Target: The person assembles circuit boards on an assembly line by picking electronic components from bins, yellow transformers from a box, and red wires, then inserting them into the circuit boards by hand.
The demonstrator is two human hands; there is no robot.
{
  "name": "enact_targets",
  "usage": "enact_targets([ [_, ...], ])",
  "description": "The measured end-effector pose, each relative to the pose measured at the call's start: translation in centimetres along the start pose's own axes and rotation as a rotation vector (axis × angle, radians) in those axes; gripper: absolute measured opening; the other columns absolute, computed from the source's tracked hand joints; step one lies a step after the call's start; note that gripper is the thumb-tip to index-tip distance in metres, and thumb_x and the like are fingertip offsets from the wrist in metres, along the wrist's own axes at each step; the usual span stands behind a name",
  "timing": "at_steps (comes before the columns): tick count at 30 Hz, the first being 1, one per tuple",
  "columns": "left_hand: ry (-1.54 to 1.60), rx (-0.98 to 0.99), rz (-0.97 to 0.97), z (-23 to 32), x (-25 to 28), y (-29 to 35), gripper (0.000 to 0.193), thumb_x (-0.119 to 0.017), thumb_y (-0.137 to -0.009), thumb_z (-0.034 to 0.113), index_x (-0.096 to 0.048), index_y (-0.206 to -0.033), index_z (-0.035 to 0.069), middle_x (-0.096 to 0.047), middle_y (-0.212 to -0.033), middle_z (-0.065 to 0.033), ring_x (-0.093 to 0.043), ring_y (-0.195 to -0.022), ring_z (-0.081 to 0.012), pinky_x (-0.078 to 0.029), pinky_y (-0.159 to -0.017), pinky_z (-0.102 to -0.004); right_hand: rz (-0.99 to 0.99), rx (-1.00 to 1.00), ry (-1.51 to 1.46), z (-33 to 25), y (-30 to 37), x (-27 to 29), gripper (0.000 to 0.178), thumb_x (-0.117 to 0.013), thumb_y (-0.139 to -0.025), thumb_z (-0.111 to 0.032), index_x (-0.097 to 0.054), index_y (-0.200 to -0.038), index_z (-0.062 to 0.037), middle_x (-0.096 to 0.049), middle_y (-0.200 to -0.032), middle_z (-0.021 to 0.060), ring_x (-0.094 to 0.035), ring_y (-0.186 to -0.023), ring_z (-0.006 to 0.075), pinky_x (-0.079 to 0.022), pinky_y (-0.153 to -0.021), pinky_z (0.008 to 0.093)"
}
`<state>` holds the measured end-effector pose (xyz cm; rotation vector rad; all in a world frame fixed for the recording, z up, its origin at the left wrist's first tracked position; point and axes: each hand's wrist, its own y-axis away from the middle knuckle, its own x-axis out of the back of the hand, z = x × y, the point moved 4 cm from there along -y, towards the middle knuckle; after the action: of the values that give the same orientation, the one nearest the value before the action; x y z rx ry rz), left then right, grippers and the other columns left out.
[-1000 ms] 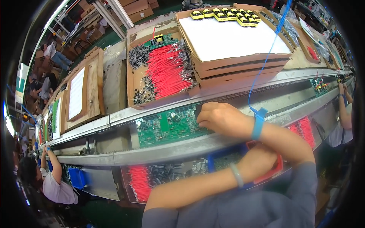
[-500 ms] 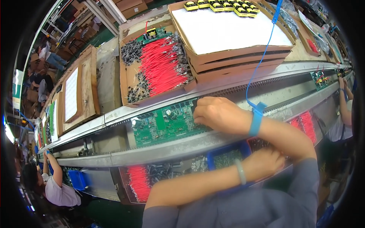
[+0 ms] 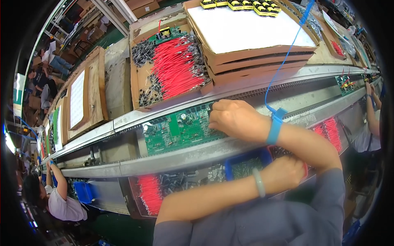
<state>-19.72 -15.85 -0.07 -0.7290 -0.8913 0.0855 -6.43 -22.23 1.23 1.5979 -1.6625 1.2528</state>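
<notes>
My right hand [image 3: 232, 119], wearing a blue wrist strap [image 3: 275, 130], rests at the right end of a green circuit board [image 3: 178, 129] lying in the conveyor rail. Its fingers are pinched together at the board's edge; what they hold is hidden. Beneath that forearm my left hand [image 3: 284, 173], with a pale bangle [image 3: 258, 182] on its wrist, is over the parts trays on the near side. Its fingers are curled closed and their tips are partly hidden, so I cannot see what is in them. Next to it stands a blue bin [image 3: 228, 169] of small thin parts.
Beyond the rail [image 3: 172, 158], a cardboard box [image 3: 141, 86] holds red-sleeved leads and dark components. Stacked cartons [image 3: 246, 61] carry yellow-black transformers [image 3: 236, 5]. A blue coiled cord [image 3: 283, 65] runs to my wrist strap. Red leads [image 3: 150, 194] lie near left. Co-workers sit at both sides.
My left hand has shifted slightly left over the trays. My right hand stays at the board's right end, with its fingers moving only a little.
</notes>
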Motion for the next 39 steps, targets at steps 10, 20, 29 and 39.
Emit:
enact_targets([
  [10,0.037,0.123,-0.055,1.2,8.3,2.5,0.029,-0.065,-0.073,0.01,-0.068,-0.098,-0.006,-0.06,-0.087,-0.0113,-0.063,-0.077,-0.0242,-0.052,-0.07,-0.0337,0.059,0.028,0.056,-0.5,0.5,-0.2,0.017,-0.075,-0.085,-0.015,-0.066,-0.078,-0.0029,-0.062,-0.082,0.013,-0.065,-0.082,0.0331,-0.055,-0.074,0.0441],
  [20,-0.135,0.835,0.249,-2.0,20.2,14.9,0.024,-0.07,-0.085,-0.011,-0.078,-0.103,0.001,-0.071,-0.088,-0.0123,-0.068,-0.075,-0.0219,-0.054,-0.067,-0.0301,0.087,0.042,0.101,-0.8,0.5,-0.4,0.019,-0.075,-0.084,-0.017,-0.064,-0.077,-0.0035,-0.061,-0.081,0.012,-0.065,-0.081,0.0314,-0.055,-0.073,0.0425],
  [29,-0.05,1.011,0.436,-5.2,22.6,18.6,0.02,-0.07,-0.089,-0.004,-0.072,-0.109,0.0,-0.068,-0.098,-0.0132,-0.066,-0.09,-0.024,-0.052,-0.084,-0.0313,0.062,0.06,0.115,-1.1,0.4,-0.6,0.018,-0.075,-0.083,-0.016,-0.064,-0.077,-0.0035,-0.059,-0.08,0.0114,-0.063,-0.08,0.0308,-0.055,-0.071,0.0426],
  [39,-0.289,0.972,0.335,-6.8,23.3,19.0,0.011,-0.068,-0.092,-0.002,-0.069,-0.102,-0.001,-0.064,-0.099,-0.0121,-0.063,-0.091,-0.0237,-0.05,-0.083,-0.0329,0.061,0.026,0.105,-1.1,0.2,-0.7,0.016,-0.075,-0.085,-0.017,-0.066,-0.078,-0.0042,-0.06,-0.079,0.011,-0.063,-0.08,0.031,-0.054,-0.071,0.0436],
])
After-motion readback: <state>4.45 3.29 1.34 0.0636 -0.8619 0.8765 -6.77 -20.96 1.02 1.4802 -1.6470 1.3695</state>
